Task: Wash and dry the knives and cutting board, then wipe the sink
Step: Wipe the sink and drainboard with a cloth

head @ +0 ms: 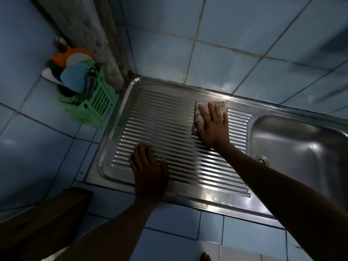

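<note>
Head view looks steeply down, close over the sink (188,196) drainboard

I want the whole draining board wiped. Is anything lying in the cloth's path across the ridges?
Only the left hand, resting flat on the near ridges of the draining board. The right hand presses the cloth at the far edge; the other ridges look bare.

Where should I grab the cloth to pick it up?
Pinch the cloth at its far edge, coming from the wall side. It lies flat on the ridged draining board, and the right hand presses flat on its near part, so only the far strip and corners show free.
</note>
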